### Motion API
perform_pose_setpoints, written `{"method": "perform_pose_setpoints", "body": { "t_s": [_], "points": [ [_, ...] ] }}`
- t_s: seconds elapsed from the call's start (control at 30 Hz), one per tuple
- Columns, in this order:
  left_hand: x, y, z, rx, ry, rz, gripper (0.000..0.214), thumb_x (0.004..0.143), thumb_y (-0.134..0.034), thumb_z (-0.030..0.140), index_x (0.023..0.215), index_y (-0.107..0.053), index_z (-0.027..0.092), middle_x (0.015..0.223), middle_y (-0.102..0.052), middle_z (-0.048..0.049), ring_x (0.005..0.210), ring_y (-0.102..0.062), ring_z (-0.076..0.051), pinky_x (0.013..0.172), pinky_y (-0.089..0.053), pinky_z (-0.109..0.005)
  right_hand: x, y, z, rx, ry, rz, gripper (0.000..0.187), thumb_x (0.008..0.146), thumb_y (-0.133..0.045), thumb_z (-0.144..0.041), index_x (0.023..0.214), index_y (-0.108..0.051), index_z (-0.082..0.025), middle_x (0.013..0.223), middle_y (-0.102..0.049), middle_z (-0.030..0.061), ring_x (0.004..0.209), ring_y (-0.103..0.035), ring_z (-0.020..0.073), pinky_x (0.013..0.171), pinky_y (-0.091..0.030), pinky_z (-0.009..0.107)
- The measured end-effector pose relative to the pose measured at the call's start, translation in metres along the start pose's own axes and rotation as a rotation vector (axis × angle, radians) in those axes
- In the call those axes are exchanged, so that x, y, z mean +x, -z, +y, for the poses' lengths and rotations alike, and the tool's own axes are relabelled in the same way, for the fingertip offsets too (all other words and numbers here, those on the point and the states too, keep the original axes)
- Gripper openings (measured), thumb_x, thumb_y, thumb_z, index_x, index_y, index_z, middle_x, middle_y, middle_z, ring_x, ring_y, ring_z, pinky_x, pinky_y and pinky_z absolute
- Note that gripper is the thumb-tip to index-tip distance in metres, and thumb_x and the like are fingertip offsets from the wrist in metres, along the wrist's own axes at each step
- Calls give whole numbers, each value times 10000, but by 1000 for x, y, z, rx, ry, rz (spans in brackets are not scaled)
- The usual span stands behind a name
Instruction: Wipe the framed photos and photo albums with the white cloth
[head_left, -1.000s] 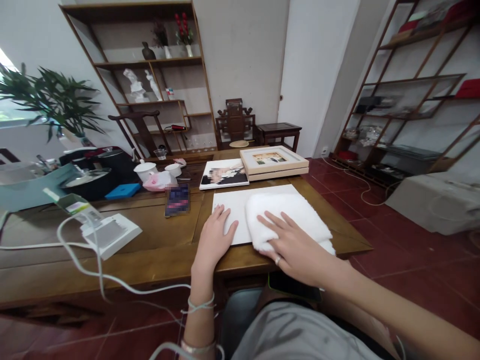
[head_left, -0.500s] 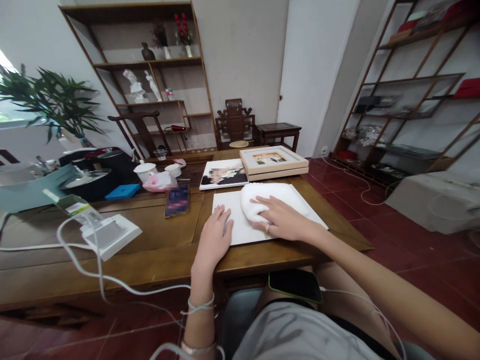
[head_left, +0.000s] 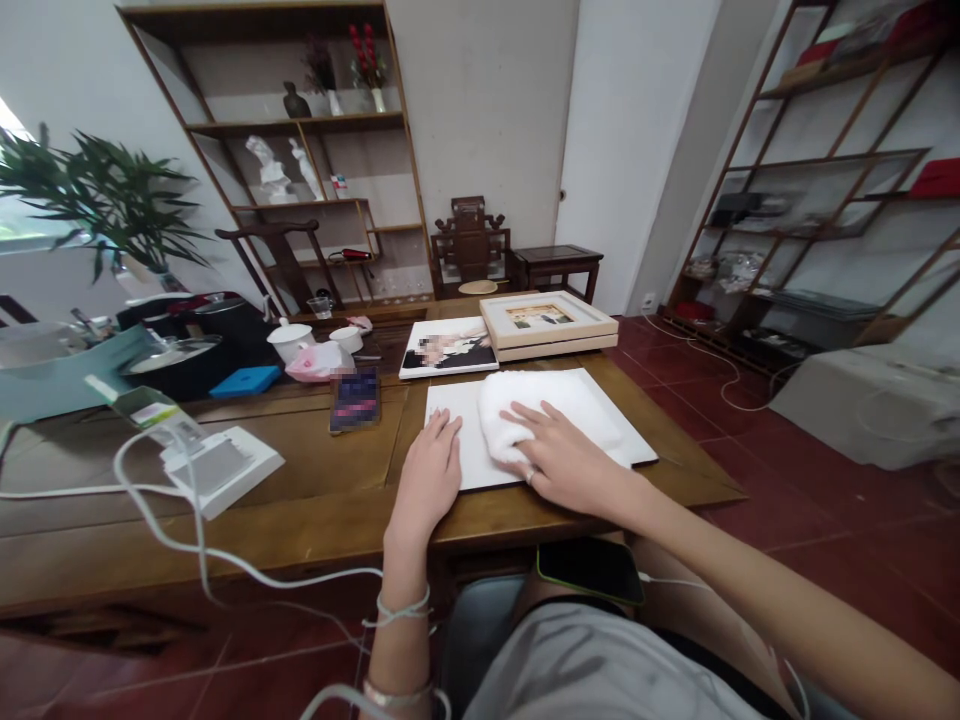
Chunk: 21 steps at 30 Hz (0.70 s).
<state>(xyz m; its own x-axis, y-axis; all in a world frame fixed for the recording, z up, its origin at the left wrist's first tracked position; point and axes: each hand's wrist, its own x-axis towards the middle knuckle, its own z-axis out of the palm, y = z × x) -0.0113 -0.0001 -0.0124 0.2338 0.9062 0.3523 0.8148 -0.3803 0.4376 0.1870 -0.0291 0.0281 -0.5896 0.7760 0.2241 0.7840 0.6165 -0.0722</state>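
Observation:
A white flat panel (head_left: 480,472) lies on the wooden table in front of me. On top of it sits a bunched white fluffy towel (head_left: 504,400). My right hand (head_left: 566,460) grips the towel from its near side, fingers spread over it and pressing it onto the panel. My left hand (head_left: 431,470) rests flat on the panel's left edge, fingers stretched out and holding nothing. The towel hides part of the panel's surface.
Behind the panel are a photo print (head_left: 448,348) and stacked pale wooden frames (head_left: 551,335). To the left lie a phone (head_left: 355,402), a blue box (head_left: 245,381), white cups and an open white box (head_left: 225,470) with a cable. Another phone (head_left: 590,572) rests on my lap.
My right hand and the towel have slid slightly toward me across the panel. My left hand stays in place at the left edge.

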Motion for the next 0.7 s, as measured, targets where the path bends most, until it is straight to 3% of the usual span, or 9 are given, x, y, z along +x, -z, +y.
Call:
{"method": "perform_pose_setpoints", "body": {
  "t_s": [0.17, 0.3, 0.7],
  "points": [
    [0, 0, 0, -10, -7, 13, 410, 936, -315, 196, 1249, -547, 69, 1405, -460, -172, 1349, -369, -250, 1128, -285, -417, -31, 9, -28, 20, 17, -47, 269, 904, -489, -280, 947, -718, -144, 1431, -415, 157, 1361, -287, 318, 1102, -210, 546],
    [0, 0, -1, -7, -3, 6, 416, 931, -314, 186, 1252, -543, 54, 1407, -456, -180, 1348, -367, -259, 1127, -285, -428, -31, 10, -27, 43, 32, -54, 254, 897, -508, -284, 954, -715, -147, 1431, -417, 153, 1361, -294, 300, 1113, -204, 517],
    [0, -1, -2, -52, 4, 26, 404, 926, -335, 205, 1233, -563, 74, 1398, -467, -178, 1346, -374, -265, 1121, -287, -454, 48, -10, 29, -28, -32, -3, 384, 941, -421, -373, 1122, -648, -122, 1413, -434, 184, 1354, -309, 293, 1083, -240, 502]
  ]
}}
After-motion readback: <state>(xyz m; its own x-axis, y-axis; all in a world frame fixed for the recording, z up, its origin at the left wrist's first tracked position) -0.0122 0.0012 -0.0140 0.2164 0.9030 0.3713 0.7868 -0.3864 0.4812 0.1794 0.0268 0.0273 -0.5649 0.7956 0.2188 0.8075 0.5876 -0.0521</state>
